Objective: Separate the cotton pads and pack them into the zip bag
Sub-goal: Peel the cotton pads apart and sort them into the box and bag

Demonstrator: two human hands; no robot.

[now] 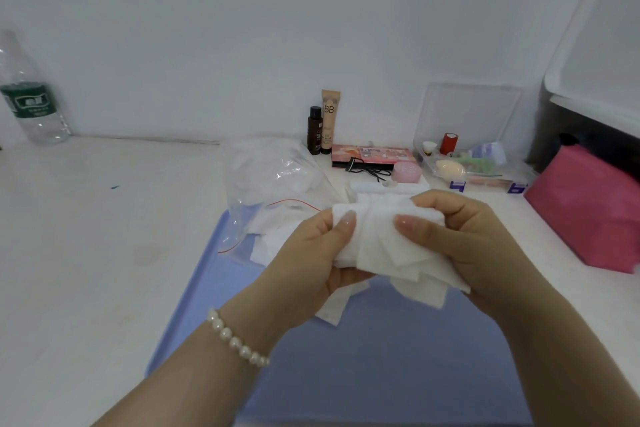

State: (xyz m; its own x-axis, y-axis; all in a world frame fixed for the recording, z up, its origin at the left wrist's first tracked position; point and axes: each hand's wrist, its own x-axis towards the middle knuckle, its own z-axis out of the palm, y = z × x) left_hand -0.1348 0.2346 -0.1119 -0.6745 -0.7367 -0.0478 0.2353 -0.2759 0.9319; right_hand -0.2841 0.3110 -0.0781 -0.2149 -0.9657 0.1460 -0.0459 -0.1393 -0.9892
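A loose stack of white square cotton pads (381,243) is held above a blue mat (381,374). My left hand (311,263) grips the stack's left side, thumb pressed on top. My right hand (460,236) grips the right side, its thumb on the top pad and fingers curled behind. Some pads fan out and hang below the hands. The clear zip bag (273,180) with a red seal line lies behind and to the left, its mouth toward me, with more white pads (273,236) at and inside its opening.
A water bottle (31,94) stands far left by the wall. Cosmetics stand at the back: a dark bottle (314,130), a BB tube (329,121), a palette (372,156), a pink jar (408,172). An open clear box (474,163) and a pink pouch (592,211) are on the right.
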